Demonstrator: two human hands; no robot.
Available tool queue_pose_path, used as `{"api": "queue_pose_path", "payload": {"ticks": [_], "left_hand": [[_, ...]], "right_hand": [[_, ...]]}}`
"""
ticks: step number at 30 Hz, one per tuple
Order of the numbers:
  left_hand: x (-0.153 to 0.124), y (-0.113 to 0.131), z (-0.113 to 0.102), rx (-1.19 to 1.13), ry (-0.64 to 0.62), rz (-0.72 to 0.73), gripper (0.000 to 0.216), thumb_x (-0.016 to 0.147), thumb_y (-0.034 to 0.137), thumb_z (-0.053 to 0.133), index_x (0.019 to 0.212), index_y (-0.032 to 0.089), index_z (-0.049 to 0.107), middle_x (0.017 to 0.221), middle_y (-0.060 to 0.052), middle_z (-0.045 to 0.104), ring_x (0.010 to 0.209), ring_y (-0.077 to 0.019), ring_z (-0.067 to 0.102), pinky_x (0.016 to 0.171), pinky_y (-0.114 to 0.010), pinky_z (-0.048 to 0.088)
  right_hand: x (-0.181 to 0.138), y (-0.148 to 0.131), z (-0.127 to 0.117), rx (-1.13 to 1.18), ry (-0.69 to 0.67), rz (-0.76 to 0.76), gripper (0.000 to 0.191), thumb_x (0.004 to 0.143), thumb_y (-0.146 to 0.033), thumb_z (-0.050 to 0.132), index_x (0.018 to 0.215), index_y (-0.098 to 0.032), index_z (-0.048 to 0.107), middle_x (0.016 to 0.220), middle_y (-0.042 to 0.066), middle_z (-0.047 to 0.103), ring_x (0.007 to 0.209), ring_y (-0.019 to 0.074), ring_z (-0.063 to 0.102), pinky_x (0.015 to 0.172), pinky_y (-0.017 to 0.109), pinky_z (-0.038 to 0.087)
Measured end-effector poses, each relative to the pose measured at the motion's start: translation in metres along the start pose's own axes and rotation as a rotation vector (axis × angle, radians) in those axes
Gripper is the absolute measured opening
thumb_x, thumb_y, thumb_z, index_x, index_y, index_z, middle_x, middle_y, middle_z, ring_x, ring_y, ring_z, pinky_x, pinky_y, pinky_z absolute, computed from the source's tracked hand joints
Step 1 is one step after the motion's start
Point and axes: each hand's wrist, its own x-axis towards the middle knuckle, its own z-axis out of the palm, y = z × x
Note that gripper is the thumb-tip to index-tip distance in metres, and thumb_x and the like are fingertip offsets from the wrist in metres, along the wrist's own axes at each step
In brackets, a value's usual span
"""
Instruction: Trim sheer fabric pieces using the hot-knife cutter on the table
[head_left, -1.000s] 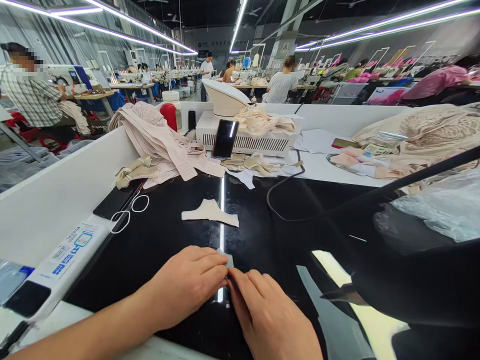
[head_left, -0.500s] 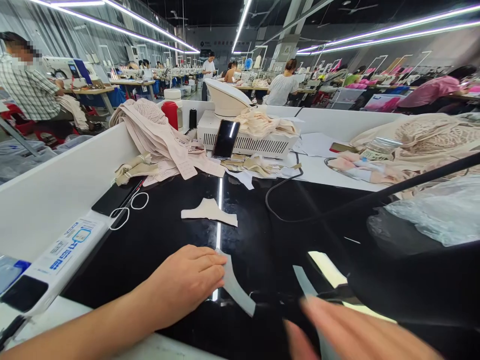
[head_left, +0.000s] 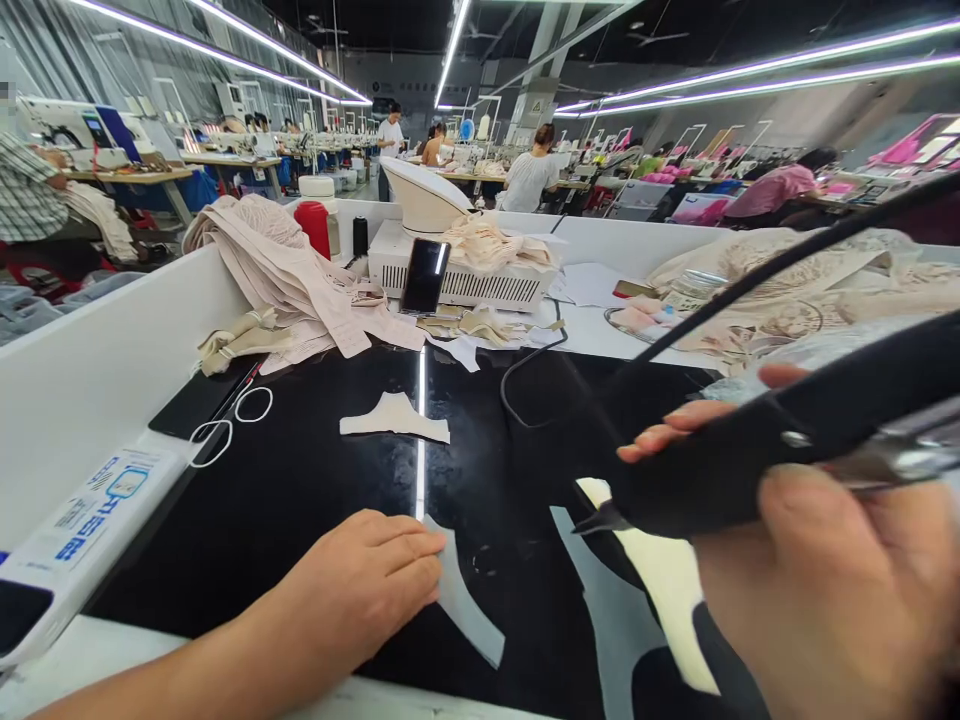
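Note:
My left hand (head_left: 375, 580) lies palm down on the black work surface (head_left: 285, 530). Its outstretched fingers rest on one end of a curved grey fabric piece (head_left: 471, 610). My blurred right hand (head_left: 825, 570) is closed around a black tool (head_left: 720, 470) with a dark pointed tip and a shiny metal part. What kind of tool it is, I cannot tell. Below and beside the tip are a larger grey piece (head_left: 619, 610) and a cream piece (head_left: 667, 580), partly covered by the hand. Farther back lies a cream cut piece (head_left: 394, 415).
A black cord (head_left: 780, 270) crosses the right side. At the back stand a white machine (head_left: 465, 280), a propped phone (head_left: 425, 275) and a red thread cone (head_left: 313, 228). Pale fabric strips (head_left: 300, 270) are heaped at back left. A white box (head_left: 112, 500) lies along the left edge.
The black tool has come into view in my right hand over the pieces at right. My left hand stays on the grey piece. The view has shifted slightly right.

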Motion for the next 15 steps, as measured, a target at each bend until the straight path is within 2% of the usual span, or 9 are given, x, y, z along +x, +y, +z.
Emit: {"api": "queue_pose_path", "payload": {"ticks": [1,3,8,11,15], "left_hand": [[0.0,-0.001,0.0,0.002,-0.011,0.001,0.021,0.107,0.018,0.043,0.106,0.014,0.064,0.12,-0.004,0.074,0.111,-0.0188,0.069,0.086,-0.033,0.057],[-0.001,-0.001,0.0,0.009,-0.018,0.007,0.021,0.107,0.018,0.043,0.107,0.014,0.064,0.122,-0.004,0.073,0.112,-0.0188,0.069,0.086,-0.033,0.057],[-0.001,-0.001,0.002,0.038,-0.008,0.018,0.022,0.108,0.018,0.042,0.105,0.014,0.064,0.121,-0.005,0.074,0.111,-0.0181,0.069,0.086,-0.031,0.056],[-0.001,-0.001,0.004,0.055,-0.011,0.03,0.022,0.107,0.018,0.043,0.102,0.015,0.065,0.12,-0.004,0.074,0.112,-0.0178,0.068,0.083,-0.03,0.056],[0.0,-0.001,0.004,0.08,-0.007,0.035,0.021,0.106,0.016,0.045,0.102,0.015,0.066,0.121,-0.004,0.073,0.113,-0.0175,0.067,0.082,-0.03,0.056]], "right_hand": [[0.0,-0.003,0.007,0.062,-0.033,0.047,0.049,0.072,-0.044,0.086,0.114,-0.029,0.068,0.082,0.003,0.07,0.065,0.0235,0.068,0.063,0.044,0.061],[-0.004,-0.009,0.022,0.161,-0.087,0.085,0.05,0.068,-0.043,0.089,0.109,-0.028,0.066,0.077,0.001,0.069,0.063,0.0221,0.066,0.057,0.04,0.059],[-0.024,-0.01,0.058,0.399,-0.19,0.052,0.041,0.076,-0.039,0.086,0.104,-0.028,0.057,0.075,-0.003,0.065,0.056,0.0163,0.061,0.047,0.032,0.056],[-0.031,-0.004,0.072,0.417,-0.171,0.053,0.038,0.08,-0.039,0.082,0.106,-0.028,0.056,0.077,-0.004,0.063,0.055,0.0154,0.06,0.045,0.031,0.054],[-0.036,0.004,0.078,0.374,-0.167,0.019,0.036,0.084,-0.039,0.078,0.109,-0.029,0.055,0.079,-0.003,0.062,0.057,0.0168,0.06,0.046,0.032,0.052]]}}
